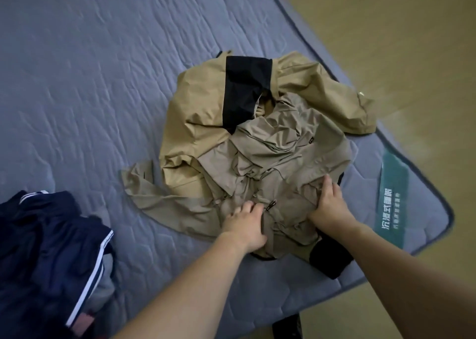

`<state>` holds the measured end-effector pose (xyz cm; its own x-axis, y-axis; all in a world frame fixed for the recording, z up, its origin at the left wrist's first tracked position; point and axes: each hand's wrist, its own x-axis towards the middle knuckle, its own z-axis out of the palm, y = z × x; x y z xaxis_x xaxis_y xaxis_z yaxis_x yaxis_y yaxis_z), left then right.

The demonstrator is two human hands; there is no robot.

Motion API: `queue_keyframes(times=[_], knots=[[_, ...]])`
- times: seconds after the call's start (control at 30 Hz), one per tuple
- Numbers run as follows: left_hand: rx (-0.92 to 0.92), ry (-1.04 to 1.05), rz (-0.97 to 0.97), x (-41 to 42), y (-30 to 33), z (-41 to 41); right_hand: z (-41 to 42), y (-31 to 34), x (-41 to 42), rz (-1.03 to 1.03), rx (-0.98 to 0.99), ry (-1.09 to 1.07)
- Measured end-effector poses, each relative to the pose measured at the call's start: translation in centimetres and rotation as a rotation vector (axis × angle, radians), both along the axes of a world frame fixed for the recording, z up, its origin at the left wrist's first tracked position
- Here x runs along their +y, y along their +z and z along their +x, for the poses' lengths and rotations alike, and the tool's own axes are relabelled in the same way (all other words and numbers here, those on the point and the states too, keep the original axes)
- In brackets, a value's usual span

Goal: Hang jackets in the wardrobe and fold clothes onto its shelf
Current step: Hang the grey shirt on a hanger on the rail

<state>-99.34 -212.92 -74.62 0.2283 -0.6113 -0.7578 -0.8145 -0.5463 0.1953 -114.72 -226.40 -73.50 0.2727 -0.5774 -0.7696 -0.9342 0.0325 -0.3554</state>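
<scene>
A crumpled beige jacket (pixel 278 158) lies on top of a tan jacket with a black panel (pixel 206 101) on the grey-blue mattress (pixel 90 80). My left hand (pixel 244 222) rests on the beige jacket's lower part beside its zipper pull (pixel 271 204), fingers bent into the cloth. My right hand (pixel 329 204) lies on the same jacket a little to the right, fingers curled into a fold of the fabric. Whether either hand pinches the cloth is hard to tell.
A heap of navy clothes with white stripes (pixel 51 248) sits at the mattress's near left. A green label (pixel 394 197) is sewn at the mattress's right corner. A yellowish floor (pixel 399 42) lies beyond the mattress edge. A dark object (pixel 288 325) shows at the bottom edge.
</scene>
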Motion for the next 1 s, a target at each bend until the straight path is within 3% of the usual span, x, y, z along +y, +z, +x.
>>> queue_keyframes(times=[0.13, 0.27, 0.37, 0.43, 0.53, 0.63, 0.8, 0.9, 1.0], knots=[[-0.104, 0.051, 0.006, 0.3, -3.1, -2.4, 0.3, -2.6, -1.2, -0.1, -0.052, -0.169], [-0.2, -0.053, -0.05, 0.6, -4.3, -3.0, 0.9, -3.1, -1.8, -0.182, -0.077, -0.092], [-0.031, 0.061, -0.182, 1.1, -2.9, -2.4, 1.1, -2.4, -1.6, -0.179, -0.11, -0.073], [0.206, 0.385, -0.333, 1.4, -0.1, -1.9, 1.2, -1.0, -1.0, -0.149, -0.137, -0.019], [0.433, 0.967, -0.577, 2.3, 6.8, 0.0, 1.3, 2.4, 1.3, -0.142, -0.241, 0.303], [0.445, 1.382, -0.815, 3.6, 15.4, 3.1, 3.4, 6.7, 4.5, -0.204, -0.27, 0.539], [0.482, 1.284, -1.107, 7.9, 32.8, 7.0, 11.2, 17.4, 8.8, -0.193, -0.274, 0.456], [0.544, 1.157, -1.199, 13.0, 43.0, 8.4, 15.7, 24.3, 12.1, -0.341, -0.301, 0.538], [0.429, 1.132, -1.287, 19.2, 51.5, 9.6, 19.7, 31.0, 16.1, -0.585, -0.34, 0.664]])
